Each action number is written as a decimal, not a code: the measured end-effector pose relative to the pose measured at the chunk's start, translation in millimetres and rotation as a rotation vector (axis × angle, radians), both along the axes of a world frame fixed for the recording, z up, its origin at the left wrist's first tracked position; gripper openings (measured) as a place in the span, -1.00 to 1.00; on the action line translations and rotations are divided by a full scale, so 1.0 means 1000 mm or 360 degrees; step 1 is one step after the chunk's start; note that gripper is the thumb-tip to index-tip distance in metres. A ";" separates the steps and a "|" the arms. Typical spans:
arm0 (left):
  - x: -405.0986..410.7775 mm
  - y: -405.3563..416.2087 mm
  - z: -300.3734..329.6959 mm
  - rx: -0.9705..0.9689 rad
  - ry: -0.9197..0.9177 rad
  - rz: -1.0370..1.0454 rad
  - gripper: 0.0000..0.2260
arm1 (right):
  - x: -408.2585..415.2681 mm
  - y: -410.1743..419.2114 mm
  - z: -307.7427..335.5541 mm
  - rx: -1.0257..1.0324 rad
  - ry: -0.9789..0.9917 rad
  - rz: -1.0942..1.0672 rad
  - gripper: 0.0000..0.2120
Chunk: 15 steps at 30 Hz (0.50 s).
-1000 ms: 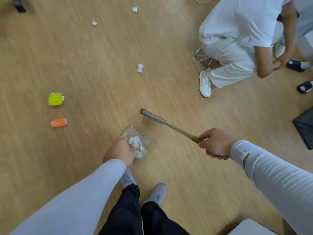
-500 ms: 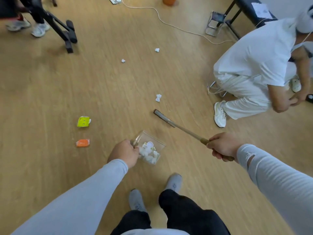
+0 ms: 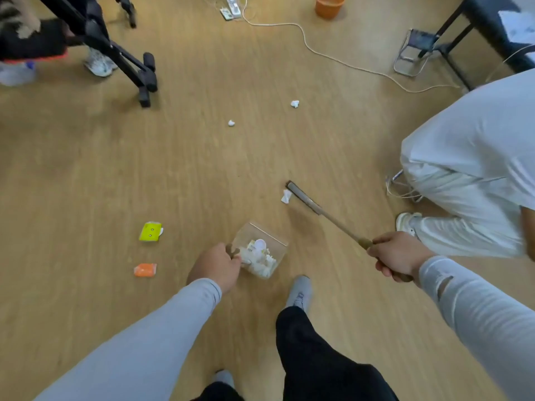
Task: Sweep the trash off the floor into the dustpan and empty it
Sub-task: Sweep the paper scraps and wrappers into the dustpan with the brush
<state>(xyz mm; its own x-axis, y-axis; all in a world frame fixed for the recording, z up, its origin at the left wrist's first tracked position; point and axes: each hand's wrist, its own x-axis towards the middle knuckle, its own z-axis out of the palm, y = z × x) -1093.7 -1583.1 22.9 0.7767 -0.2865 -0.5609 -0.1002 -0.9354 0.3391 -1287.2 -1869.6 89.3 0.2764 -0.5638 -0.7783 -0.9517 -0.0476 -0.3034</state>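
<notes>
My left hand (image 3: 216,267) grips the handle of a clear dustpan (image 3: 262,250) that holds several white scraps, low over the wooden floor. My right hand (image 3: 396,257) grips the wooden handle of a small brush (image 3: 304,198); its dark head lies right beside a crumpled white paper (image 3: 286,196). Two more white paper balls lie farther off, one (image 3: 231,123) ahead and one (image 3: 294,103) a little right of it. A yellow-green wrapper (image 3: 150,231) and an orange wrapper (image 3: 145,270) lie left of the dustpan.
A person in white (image 3: 474,169) crouches at the right, a shoe (image 3: 405,222) close to the brush handle. A black stand leg (image 3: 136,68) and another person's shoe (image 3: 100,65) sit at the upper left. A white cable (image 3: 333,57), an orange bucket (image 3: 330,5) and a dark bench (image 3: 489,27) lie beyond.
My view tilted up, showing more of the room. The brush head moved up to the nearest white paper. I stepped forward; the dustpan stays in my left hand.
</notes>
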 end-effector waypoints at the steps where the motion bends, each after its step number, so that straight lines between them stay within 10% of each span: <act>1: 0.007 -0.018 -0.005 0.0026 -0.0001 0.0006 -0.84 | 0.009 -0.019 -0.002 -0.0001 0.0006 0.0008 -0.86; 15: 0.079 -0.157 -0.052 0.0069 0.0103 0.0110 -0.84 | 0.132 -0.139 -0.046 -0.0048 0.0101 0.0139 -0.87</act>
<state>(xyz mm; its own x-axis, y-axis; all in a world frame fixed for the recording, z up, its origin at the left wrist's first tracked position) -1014.8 -1740.2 -28.8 0.7556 -0.2080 -0.6211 -0.0145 -0.9533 0.3016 -1155.4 -2008.5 43.6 0.2765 -0.5631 -0.7788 -0.9607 -0.1395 -0.2401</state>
